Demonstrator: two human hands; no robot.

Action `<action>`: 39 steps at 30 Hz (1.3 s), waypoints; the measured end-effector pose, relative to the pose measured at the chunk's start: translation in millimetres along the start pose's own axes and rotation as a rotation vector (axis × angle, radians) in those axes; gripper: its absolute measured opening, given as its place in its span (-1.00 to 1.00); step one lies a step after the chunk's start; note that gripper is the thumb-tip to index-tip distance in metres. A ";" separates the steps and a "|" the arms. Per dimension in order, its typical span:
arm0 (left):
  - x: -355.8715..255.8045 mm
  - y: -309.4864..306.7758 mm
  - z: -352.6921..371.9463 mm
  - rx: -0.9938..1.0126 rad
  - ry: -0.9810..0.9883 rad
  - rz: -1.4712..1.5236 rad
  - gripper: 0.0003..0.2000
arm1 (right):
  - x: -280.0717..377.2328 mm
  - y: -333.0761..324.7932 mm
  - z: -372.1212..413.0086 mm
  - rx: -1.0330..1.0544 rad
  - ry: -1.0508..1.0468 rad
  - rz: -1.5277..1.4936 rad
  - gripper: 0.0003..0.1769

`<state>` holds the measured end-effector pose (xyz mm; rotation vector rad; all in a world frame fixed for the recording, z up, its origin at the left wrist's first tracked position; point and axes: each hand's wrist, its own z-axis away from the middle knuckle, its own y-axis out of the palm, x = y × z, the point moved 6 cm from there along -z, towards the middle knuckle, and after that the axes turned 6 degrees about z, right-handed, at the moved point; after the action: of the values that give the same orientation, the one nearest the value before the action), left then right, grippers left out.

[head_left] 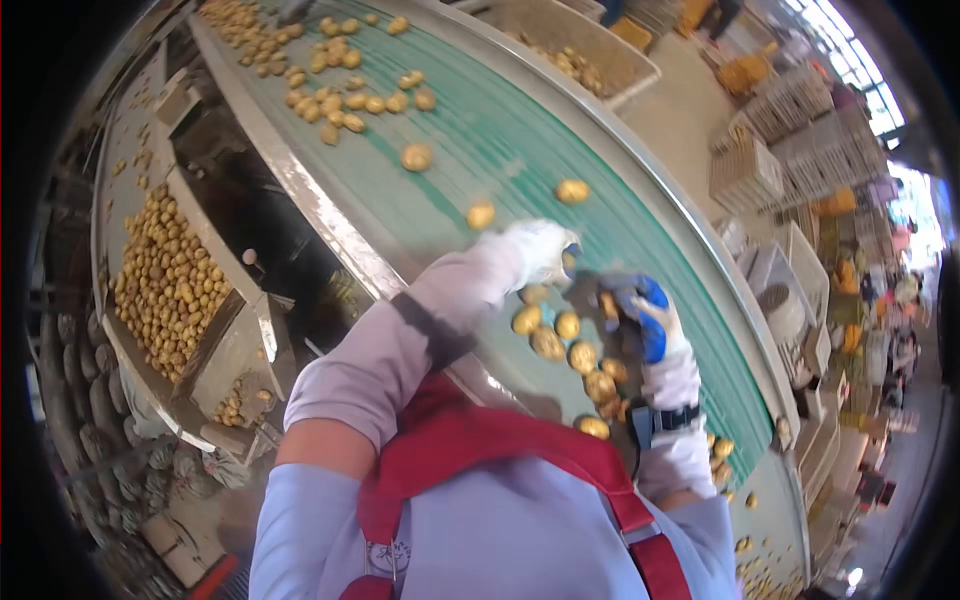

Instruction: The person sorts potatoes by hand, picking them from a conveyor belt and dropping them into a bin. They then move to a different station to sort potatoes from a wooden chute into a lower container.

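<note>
Both of my hands are over the green conveyor belt [520,150], which carries loose potatoes. My left hand [540,252], in a white and blue glove, is above the belt's middle; its fingers are blurred and partly turned away. To its right, my right hand [645,312], in a blue and white glove, has its fingers curled around a potato [608,306]. Several potatoes [548,343] lie just below and between the hands. Two single potatoes, one [480,214] beside my left hand and one [572,191] farther up, rest on the belt.
More potatoes [345,102] lie at the belt's upper left. A metal rail [330,215] runs along the near side. At the left is a bin full of potatoes [172,285]. Beyond the far rail stand a white tub [640,72] and stacked crates [745,178].
</note>
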<state>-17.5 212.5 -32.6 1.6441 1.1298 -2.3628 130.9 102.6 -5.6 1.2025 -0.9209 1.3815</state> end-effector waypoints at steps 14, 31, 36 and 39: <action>25.0 34.3 177.9 -0.161 0.425 2.208 -0.61 | 75.7 175.0 8.8 0.419 -0.750 1.077 -0.43; 307.6 211.6 491.4 -1.577 0.140 2.255 -0.61 | -56.2 -29.0 123.4 -0.167 0.277 1.556 -0.26; 409.0 256.2 547.9 -2.029 -0.021 1.845 -0.71 | -21.6 -43.6 93.0 -0.280 0.125 0.215 -0.48; 325.7 226.0 470.5 -1.631 -0.394 2.020 -0.71 | 15.5 23.6 43.7 -0.199 -0.099 -0.348 -0.39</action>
<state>-436.2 -113.5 -344.0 0.5737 0.3111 -0.0695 116.2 59.9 20.3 1.2189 -0.8481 0.9400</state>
